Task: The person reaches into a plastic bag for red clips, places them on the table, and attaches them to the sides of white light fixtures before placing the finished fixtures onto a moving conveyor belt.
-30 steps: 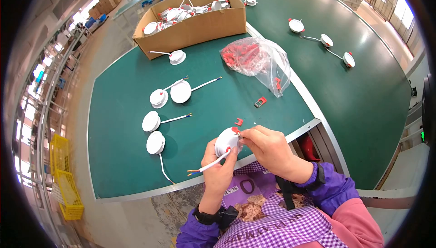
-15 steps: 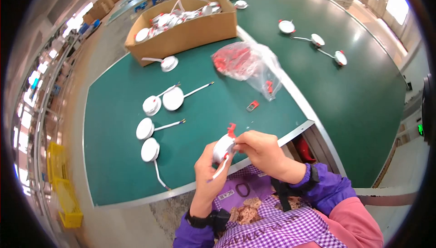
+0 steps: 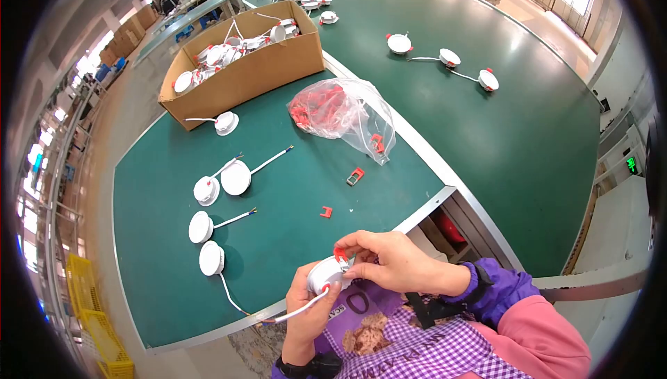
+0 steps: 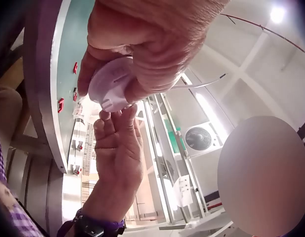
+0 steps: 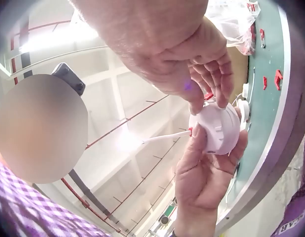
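the left hand (image 3: 303,313) curls its fingers round the lamp (image 3: 322,273), likely to steady it, as the right hand (image 3: 394,261) pinches the red clip (image 3: 340,254) at its edge.

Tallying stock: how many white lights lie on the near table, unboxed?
5: one light by the box, two lights midway, two lights nearer the front. The box may hide more.
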Available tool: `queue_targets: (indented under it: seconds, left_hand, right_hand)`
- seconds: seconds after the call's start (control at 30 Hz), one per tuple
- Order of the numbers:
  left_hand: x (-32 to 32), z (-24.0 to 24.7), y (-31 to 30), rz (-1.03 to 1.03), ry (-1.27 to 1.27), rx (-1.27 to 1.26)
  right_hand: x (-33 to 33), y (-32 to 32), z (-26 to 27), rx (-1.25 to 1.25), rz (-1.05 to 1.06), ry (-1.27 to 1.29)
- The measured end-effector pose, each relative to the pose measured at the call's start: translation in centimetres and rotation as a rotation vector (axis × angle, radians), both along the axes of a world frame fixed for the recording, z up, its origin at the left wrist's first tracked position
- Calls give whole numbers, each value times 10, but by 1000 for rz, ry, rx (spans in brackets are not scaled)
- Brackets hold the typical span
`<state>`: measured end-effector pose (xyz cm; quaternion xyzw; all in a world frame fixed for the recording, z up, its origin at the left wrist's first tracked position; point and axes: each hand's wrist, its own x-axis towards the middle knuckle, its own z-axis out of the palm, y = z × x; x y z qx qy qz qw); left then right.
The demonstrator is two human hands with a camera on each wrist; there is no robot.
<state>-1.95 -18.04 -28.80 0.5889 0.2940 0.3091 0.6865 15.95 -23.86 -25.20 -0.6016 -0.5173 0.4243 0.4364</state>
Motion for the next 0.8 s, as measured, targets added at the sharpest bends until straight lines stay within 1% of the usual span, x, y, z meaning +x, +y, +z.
queue_targets:
  seconds: [0.07,0.1,0.17,0.2,0.23,0.3,0.33,0.37,0.4,0.43,0.5,0.53,0.57,0.6,0.63,0.67,0.7,0.73,0.77,0.8]
  left_hand:
    - [0,-2,-1,-1,1,-13]
    - [0,-2,-1,-1,0,-24]
    - [0,-7,0,13,-20,-51]
    - [-1,-9,-1,20,-30,-88]
    - [-1,-6,-1,15,-29,-90]
    - [1,3,3,15,20,21]
    - [-3,3,6,10,17,27]
    - [-10,0,11,77,65,-6]
    - [-15,-2,16,139,110,-37]
    - [-20,-2,19,119,99,-26]
    - [-29,-6,23,269,59,27]
    - [-33,-14,24,242,47,36]
    - [-36,-23,26,341,-95,-78]
    - [-35,-30,30,437,-239,-198]
    - [-37,-21,31,311,-308,-302]
    - [-34,-15,30,231,-449,-446]
    - [-31,-11,29,151,-582,-589]
    - [-27,-12,29,135,-581,-586]
    - [-24,-13,28,108,-605,-690]
    - [-22,-14,26,82,-625,-797]
  right_hand:
    - [1,2,-8,10,0,90]
    - [0,1,-10,8,-3,94]
    - [-1,4,-13,20,1,-23]
    - [4,6,-17,104,46,-71]
    - [13,10,-16,102,41,-70]
    - [32,20,-9,-7,208,-63]
    - [38,30,-17,89,67,-141]
    - [45,40,-21,81,-98,-357]
    - [49,51,-33,177,-205,-536]
    - [53,61,-45,268,-316,-716]
    - [57,74,-58,172,-245,-888]
    - [57,78,-64,196,-236,-942]
    - [54,79,-61,182,-222,-1016]
    - [52,81,-61,153,-195,-1033]
    - [50,82,-60,119,-162,-1047]
    - [50,83,-58,113,-181,-1055]
    - [47,83,-56,60,-120,-1082]
    - [46,84,-53,10,-59,-1107]
    - [46,86,-50,11,-75,-1110]
    - [47,86,-47,-12,-6,-1126]
